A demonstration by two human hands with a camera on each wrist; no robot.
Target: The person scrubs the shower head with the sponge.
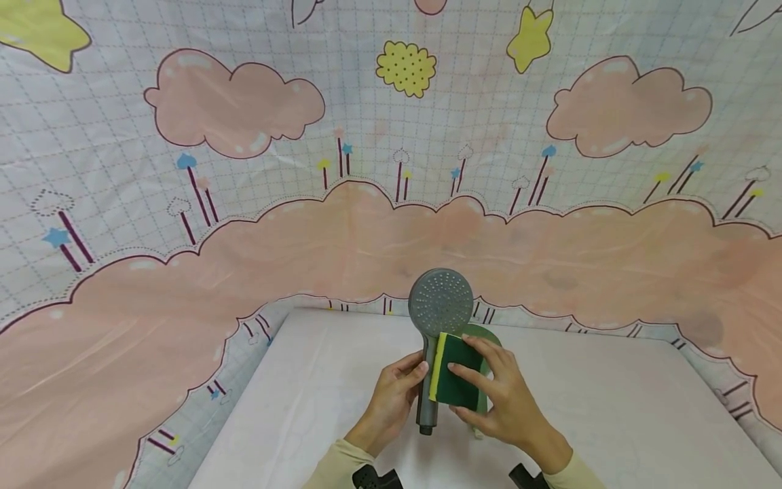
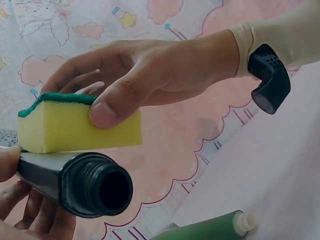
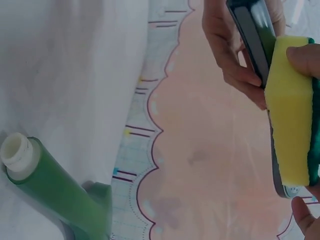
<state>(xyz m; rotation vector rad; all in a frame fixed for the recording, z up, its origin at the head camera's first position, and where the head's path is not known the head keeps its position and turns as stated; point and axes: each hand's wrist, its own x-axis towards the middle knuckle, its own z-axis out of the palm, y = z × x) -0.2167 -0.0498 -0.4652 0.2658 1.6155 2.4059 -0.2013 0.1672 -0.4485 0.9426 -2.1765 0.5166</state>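
Observation:
A grey shower head [image 1: 441, 302] is held upright above the table, its nozzle face toward the head camera. My left hand [image 1: 394, 397] grips its handle [image 2: 45, 172] from the left side. A sponge [image 1: 458, 373] with a yellow foam side and a dark green scouring side is pinched in my right hand [image 1: 510, 394]. The yellow foam [image 3: 290, 115] lies against the handle's side, and the green layer faces my right fingers. In the left wrist view the handle's threaded end [image 2: 112, 187] points toward the camera.
Behind the sponge, a second, green shower head [image 3: 55, 185] with a white threaded end lies on the white table [image 1: 293, 380]. A patterned cloth [image 1: 305, 251] with pink clouds hangs behind and around the table.

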